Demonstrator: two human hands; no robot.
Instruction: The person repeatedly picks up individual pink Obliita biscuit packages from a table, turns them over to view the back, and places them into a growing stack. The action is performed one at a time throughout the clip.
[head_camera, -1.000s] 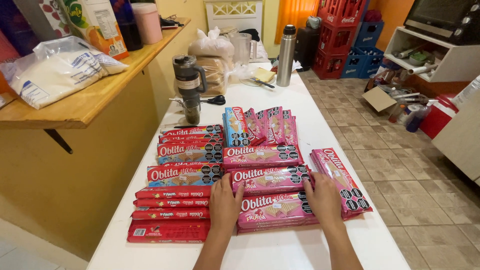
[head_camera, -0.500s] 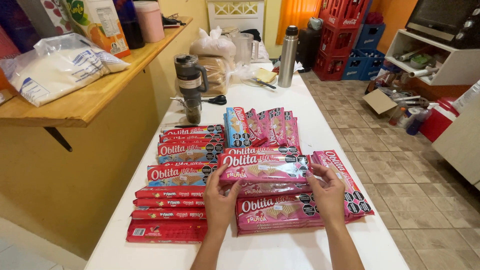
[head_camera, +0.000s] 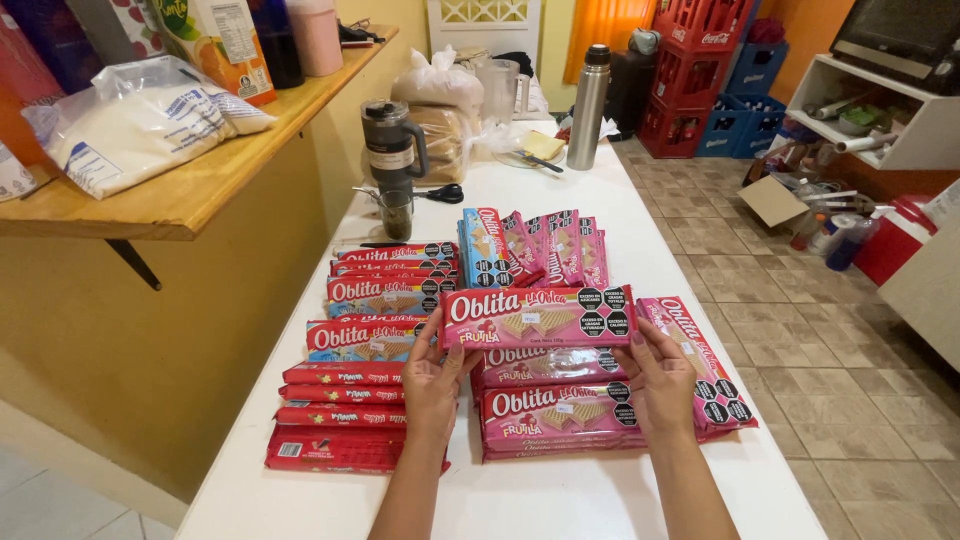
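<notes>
I see a pink wafer pack (head_camera: 537, 317) held level just above the bench (head_camera: 560, 495), its printed face toward the camera. The left hand (head_camera: 432, 375) grips its left end, thumb on the front and fingers behind; the right hand (head_camera: 660, 378) grips its right end the same way. Both grips are closed on the pack.

Right under it lies a pink stack (head_camera: 555, 410) of the same packs, flat on the bench. One more pink pack (head_camera: 700, 362) lies angled just right of the stack, beside the right hand. To the left, touching the left wrist, runs a red row (head_camera: 360, 370) of overlapping wafer packs. Behind the held pack a bunch of blue and pink packs (head_camera: 535, 247) stands on edge.

Farther back on the bench stand a dark tumbler (head_camera: 390, 150), scissors (head_camera: 438, 193) and a steel flask (head_camera: 590, 108). A wooden shelf (head_camera: 190, 195) hangs at the left.
</notes>
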